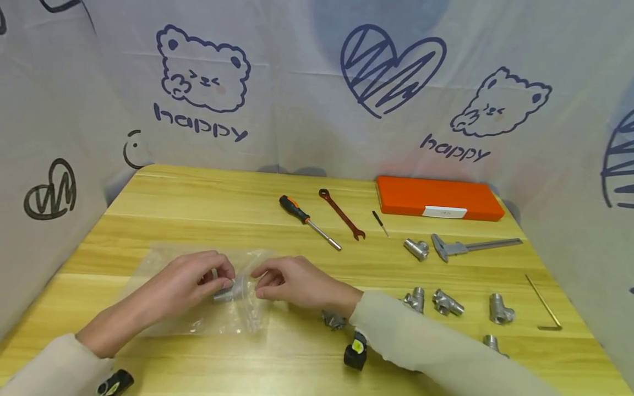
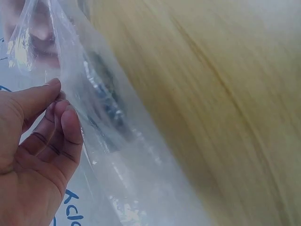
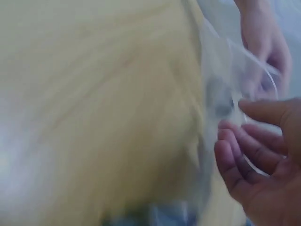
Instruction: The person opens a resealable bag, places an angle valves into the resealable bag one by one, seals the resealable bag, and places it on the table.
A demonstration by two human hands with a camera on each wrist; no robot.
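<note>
On the wooden desk [image 1: 198, 209], both hands meet over a clear plastic bag [image 1: 163, 264] that lies flat near the front left. The left hand [image 1: 195, 278] pinches the bag's edge between thumb and curled fingers; the left wrist view shows the film held against the thumb tip [image 2: 51, 87]. The right hand [image 1: 292, 283] has its fingers curled at the same edge of the bag, pinching the film from the other side. Between the two hands sits a metal pipe fitting [image 1: 229, 291], at the bag's mouth; whether it is fully inside cannot be told.

Further right on the desk lie several more metal tee fittings [image 1: 448, 303], one of them [image 1: 417, 248] just beside a grey vernier caliper [image 1: 468, 246]. Behind these rests an orange case [image 1: 438, 198]. Toward the middle back lie a screwdriver with an orange and black handle [image 1: 308, 221], a red spanner [image 1: 343, 214] and a small thin screwdriver [image 1: 380, 223]. An L-shaped hex key [image 1: 544, 303] lies near the right edge.
</note>
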